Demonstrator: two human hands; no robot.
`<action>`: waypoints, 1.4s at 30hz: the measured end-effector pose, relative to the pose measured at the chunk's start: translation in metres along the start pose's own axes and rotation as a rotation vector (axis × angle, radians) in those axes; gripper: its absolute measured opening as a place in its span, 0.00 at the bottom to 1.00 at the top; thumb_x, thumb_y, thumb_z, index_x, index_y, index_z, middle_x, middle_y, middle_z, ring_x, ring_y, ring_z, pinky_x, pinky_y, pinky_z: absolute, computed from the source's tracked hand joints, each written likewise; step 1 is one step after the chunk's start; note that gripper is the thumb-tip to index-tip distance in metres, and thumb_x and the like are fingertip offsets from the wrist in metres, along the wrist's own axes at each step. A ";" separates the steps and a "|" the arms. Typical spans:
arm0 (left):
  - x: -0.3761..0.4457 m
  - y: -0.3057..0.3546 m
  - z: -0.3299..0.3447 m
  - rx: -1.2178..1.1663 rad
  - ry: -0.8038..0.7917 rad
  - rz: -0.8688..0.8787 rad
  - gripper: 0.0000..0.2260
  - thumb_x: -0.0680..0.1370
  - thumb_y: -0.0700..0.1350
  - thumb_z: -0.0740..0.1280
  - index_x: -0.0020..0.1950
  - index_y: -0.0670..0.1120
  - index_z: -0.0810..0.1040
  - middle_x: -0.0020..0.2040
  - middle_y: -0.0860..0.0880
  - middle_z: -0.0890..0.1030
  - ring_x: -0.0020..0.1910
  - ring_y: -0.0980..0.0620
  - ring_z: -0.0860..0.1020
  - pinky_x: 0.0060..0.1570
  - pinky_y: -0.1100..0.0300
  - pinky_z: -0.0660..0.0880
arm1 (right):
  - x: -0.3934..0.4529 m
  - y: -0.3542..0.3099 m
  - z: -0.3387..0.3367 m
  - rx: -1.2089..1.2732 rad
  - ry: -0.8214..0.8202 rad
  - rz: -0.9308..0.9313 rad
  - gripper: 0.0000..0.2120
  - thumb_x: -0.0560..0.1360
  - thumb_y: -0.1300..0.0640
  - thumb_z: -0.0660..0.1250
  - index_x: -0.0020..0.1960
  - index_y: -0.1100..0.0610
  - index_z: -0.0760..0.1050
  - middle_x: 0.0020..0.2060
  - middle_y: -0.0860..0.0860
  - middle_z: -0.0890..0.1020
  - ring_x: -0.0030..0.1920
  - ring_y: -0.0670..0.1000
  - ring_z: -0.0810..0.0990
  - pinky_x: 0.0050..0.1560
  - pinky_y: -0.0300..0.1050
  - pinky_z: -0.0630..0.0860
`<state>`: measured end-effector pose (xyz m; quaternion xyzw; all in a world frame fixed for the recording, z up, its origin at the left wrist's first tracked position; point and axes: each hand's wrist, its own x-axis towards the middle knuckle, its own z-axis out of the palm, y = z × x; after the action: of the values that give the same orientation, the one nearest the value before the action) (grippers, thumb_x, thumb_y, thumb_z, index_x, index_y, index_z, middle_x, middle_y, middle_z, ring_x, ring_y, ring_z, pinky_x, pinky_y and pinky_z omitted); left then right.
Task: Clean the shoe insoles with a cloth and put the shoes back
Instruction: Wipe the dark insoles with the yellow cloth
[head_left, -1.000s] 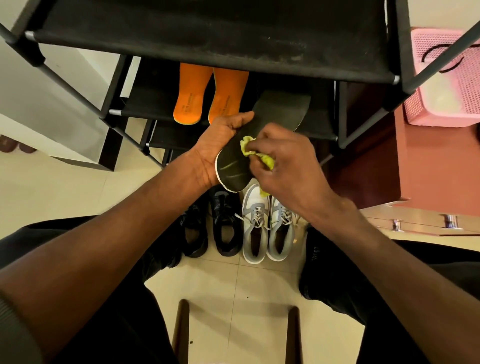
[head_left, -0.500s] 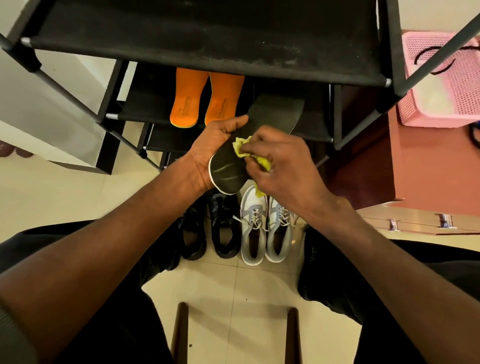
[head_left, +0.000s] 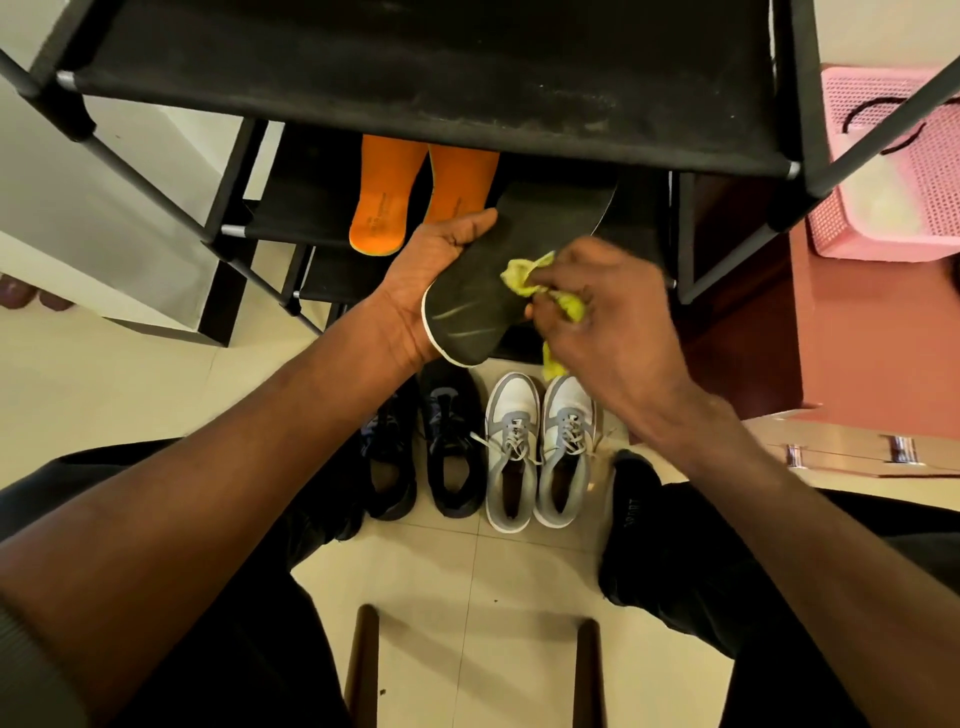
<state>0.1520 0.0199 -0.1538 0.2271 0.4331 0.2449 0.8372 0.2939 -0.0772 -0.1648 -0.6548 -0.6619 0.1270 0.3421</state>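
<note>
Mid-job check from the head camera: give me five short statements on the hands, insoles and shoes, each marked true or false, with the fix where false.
1. The left hand holds the black insole. True.
2. The right hand pinches a blue cloth. False: it grips the yellow-green cloth, which lies against the black insole.
3. The two orange insoles lie on a rack shelf. True.
4. The grey and white sneakers stand on the top shelf. False: they stand on the tiled floor, beside the black shoes.
5. The black insole sits inside a shoe. False: it is held in the air in front of the rack.
</note>
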 end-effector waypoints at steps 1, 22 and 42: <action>0.001 0.000 -0.001 -0.013 0.010 -0.009 0.13 0.85 0.45 0.57 0.53 0.39 0.78 0.42 0.40 0.84 0.37 0.44 0.84 0.40 0.53 0.82 | -0.006 -0.007 0.004 0.011 -0.034 -0.044 0.09 0.75 0.66 0.72 0.54 0.61 0.86 0.46 0.53 0.82 0.44 0.50 0.81 0.45 0.39 0.77; 0.004 -0.003 -0.004 0.052 -0.070 -0.050 0.16 0.85 0.46 0.58 0.45 0.40 0.81 0.40 0.42 0.83 0.35 0.46 0.81 0.40 0.53 0.79 | -0.001 0.003 0.001 -0.084 -0.088 -0.130 0.07 0.75 0.66 0.72 0.52 0.62 0.85 0.46 0.53 0.79 0.42 0.50 0.79 0.41 0.44 0.78; 0.006 -0.014 -0.007 -0.116 -0.087 -0.020 0.15 0.85 0.47 0.58 0.58 0.38 0.78 0.54 0.40 0.82 0.50 0.43 0.82 0.60 0.51 0.77 | -0.005 -0.010 0.012 0.040 0.042 -0.029 0.09 0.75 0.66 0.73 0.54 0.62 0.86 0.44 0.52 0.81 0.41 0.48 0.80 0.41 0.42 0.79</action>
<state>0.1523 0.0137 -0.1694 0.1843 0.3834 0.2513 0.8694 0.2780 -0.0791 -0.1690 -0.6404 -0.6614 0.1215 0.3709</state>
